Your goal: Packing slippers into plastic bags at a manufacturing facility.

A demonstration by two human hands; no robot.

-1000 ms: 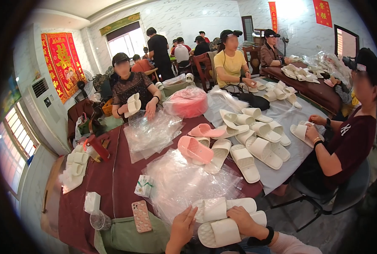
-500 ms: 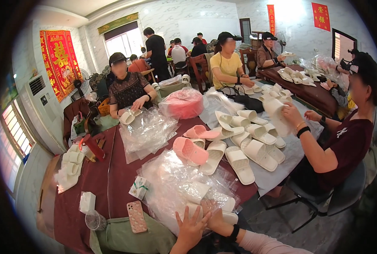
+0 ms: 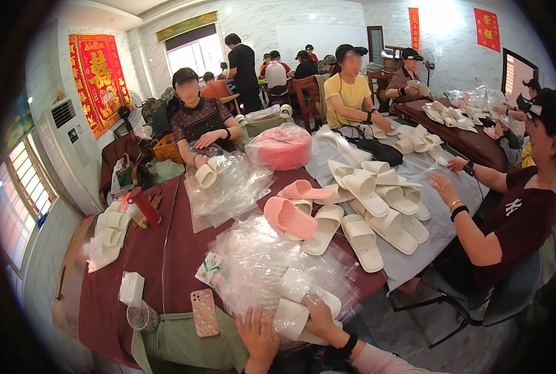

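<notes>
At the near table edge lies a pair of white slippers [image 3: 289, 318], partly inside or under clear plastic; I cannot tell which. My right hand [image 3: 321, 323] grips the right-hand side of this pair, with its fingertips partly hidden. Spread fingers of my left hand [image 3: 258, 335] rest on the plastic, just left of the slippers. A layered heap of clear plastic bags [image 3: 253, 255] covers the table in front of both hands. Beyond it sit two pink slippers [image 3: 290, 218] and a pile of white slippers [image 3: 390, 212].
A patterned phone [image 3: 205, 313] lies on green cloth [image 3: 184, 349], near a plastic cup [image 3: 142, 320] and a white box [image 3: 131, 288]. A red bottle [image 3: 144, 207] stands farther left. Co-workers sit across and to the right, beside a pink wrapped bundle [image 3: 282, 147].
My left hand has shifted left, away from my right hand, and lies flatter on the plastic. The person at right has let go of a white slipper, which rests on the pile. The view has shifted slightly.
</notes>
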